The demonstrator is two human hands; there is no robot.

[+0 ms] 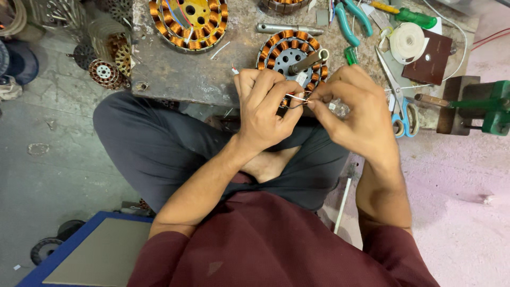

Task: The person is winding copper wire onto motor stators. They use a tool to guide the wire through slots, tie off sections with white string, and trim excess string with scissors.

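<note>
My left hand and my right hand meet over the near edge of a low worn workboard. Both pinch a thin wire lead that runs between their fingertips. The lead comes from a round motor stator with copper coils and a metal shaft, which lies just beyond my fingers. My left thumb and forefinger press the wire's left end, my right fingertips grip its right end. I sit cross-legged on the floor, knees under the board.
A second, larger copper-wound stator lies at the board's far left. Scissors, teal pliers, a green screwdriver, a tape roll and a green vise sit to the right. More stators lie on the floor at left.
</note>
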